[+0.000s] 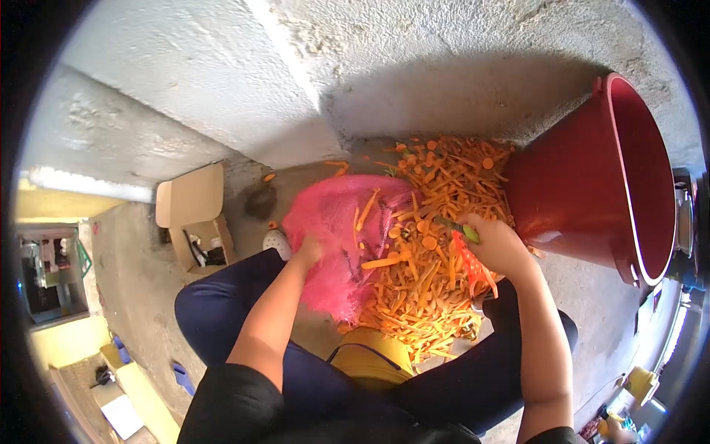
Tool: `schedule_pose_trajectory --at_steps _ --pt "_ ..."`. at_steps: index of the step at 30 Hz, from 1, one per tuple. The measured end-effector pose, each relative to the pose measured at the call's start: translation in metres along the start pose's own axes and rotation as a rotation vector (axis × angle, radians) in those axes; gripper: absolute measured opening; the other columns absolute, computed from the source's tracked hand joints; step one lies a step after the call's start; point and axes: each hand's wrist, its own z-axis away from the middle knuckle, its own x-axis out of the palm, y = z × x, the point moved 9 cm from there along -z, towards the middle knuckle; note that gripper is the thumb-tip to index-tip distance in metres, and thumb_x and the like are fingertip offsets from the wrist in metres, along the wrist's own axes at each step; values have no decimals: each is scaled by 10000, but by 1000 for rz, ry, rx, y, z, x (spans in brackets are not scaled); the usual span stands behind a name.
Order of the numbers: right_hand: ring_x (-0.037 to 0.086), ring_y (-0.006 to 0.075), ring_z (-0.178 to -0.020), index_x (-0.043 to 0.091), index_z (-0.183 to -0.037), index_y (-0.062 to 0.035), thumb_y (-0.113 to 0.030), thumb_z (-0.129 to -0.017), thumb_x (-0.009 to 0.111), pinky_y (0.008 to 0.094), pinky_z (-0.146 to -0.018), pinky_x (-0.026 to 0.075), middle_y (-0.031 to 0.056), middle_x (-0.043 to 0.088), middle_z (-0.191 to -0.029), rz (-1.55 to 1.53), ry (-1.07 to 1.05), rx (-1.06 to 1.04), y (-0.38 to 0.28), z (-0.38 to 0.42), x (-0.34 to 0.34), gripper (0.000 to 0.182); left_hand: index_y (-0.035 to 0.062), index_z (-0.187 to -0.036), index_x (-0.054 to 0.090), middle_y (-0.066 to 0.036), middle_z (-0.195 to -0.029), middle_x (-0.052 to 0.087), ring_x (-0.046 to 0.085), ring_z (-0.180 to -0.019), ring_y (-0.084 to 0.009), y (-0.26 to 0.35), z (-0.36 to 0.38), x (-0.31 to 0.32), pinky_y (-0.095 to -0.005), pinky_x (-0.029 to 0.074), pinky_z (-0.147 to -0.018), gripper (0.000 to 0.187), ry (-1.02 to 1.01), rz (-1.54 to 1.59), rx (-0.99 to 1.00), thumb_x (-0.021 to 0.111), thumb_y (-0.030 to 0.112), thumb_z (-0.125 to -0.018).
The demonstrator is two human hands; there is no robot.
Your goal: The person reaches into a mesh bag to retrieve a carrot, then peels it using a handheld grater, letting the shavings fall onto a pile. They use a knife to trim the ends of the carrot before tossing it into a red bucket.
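A pink mesh sack (336, 214) lies spread on the floor in front of me, with dark shapes showing through it and a few carrot pieces on top. My left hand (310, 250) is closed at the sack's left side, its fingertips lost in the mesh. Right of the sack spreads a big heap of carrot peelings and slices (425, 285). Over that heap, my right hand (492, 240) grips a knife (470, 234) with a green handle and a red, white-dotted blade pointing down toward my lap.
A large red bucket (569, 177) lies tipped beside the heap, its mouth to the right. A yellow container (370, 354) sits between my legs. An open cardboard box (200, 222) stands left, near a white shoe (276, 243). The rough wall (222, 81) rises close behind.
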Motion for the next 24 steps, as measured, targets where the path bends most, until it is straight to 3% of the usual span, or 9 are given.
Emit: schedule_pose_trajectory --at_steps 5,8,10,12,16,18,20,21,24 --pt "546 349 -695 482 -1046 -72 -84 -706 531 379 -633 421 198 560 -728 -39 90 -92 -10 14 -14 343 15 -840 462 -101 -721 569 566 -650 -214 43 97 -36 -302 445 -644 334 60 404 -212 609 -25 -542" --pt "546 307 -659 477 -1052 -65 -66 -719 516 356 -629 416 182 552 -708 -68 126 -129 -12 22 -18 335 46 -887 459 -77 -756 575 560 -715 -191 95 153 -81 -312 439 -672 385 306 -10 110 609 -21 -539" --pt "547 292 -655 475 -1053 -59 -58 -733 509 351 -628 415 180 550 -704 -132 127 -115 -12 27 -21 322 83 -897 459 -55 -876 552 520 -859 -164 116 183 -84 -291 425 -723 412 231 137 224 595 -59 -536" --pt "550 199 -645 484 -1040 -56 -40 -771 492 314 -619 424 119 562 -715 -221 122 -88 -8 27 -19 270 83 -900 453 -57 -926 530 503 -910 -162 135 205 -83 -279 419 -743 424 168 337 340 592 -72 -530" --pt "534 122 -723 494 -1027 -34 -20 -795 479 276 -671 438 44 558 -805 -693 164 -52 2 36 -11 233 107 -971 410 -70 -1036 477 466 -992 -164 176 232 -72 -283 412 -800 487 -66 883 495 569 -116 -568" --pt "523 109 -791 491 -1031 -15 -17 -808 480 263 -729 439 28 550 -874 -967 220 -174 7 40 -8 224 115 -972 425 -78 -1121 452 449 -1074 -225 204 241 -62 -377 420 -871 470 -357 1319 573 607 -96 -593" --pt "528 112 -791 489 -1040 -27 -33 -815 479 265 -731 443 34 551 -877 -1086 234 -118 2 61 -12 225 118 -1023 443 -73 -1131 446 456 -1067 -233 228 245 -52 -375 421 -873 479 -604 1542 553 665 -25 -623" --pt "535 120 -784 495 -1037 -33 -40 -817 475 270 -728 450 32 553 -882 -1158 256 -141 2 68 -13 221 106 -1072 446 -69 -1134 451 462 -1060 -235 242 249 -50 -371 421 -871 465 -723 1580 629 679 70 -672" --pt "546 128 -748 498 -1032 -27 -61 -827 479 271 -701 459 43 564 -868 -1329 440 -132 16 89 -18 209 84 -1078 439 -80 -1148 449 461 -1064 -232 266 248 -33 -344 421 -867 435 -953 1562 520 663 147 -710"
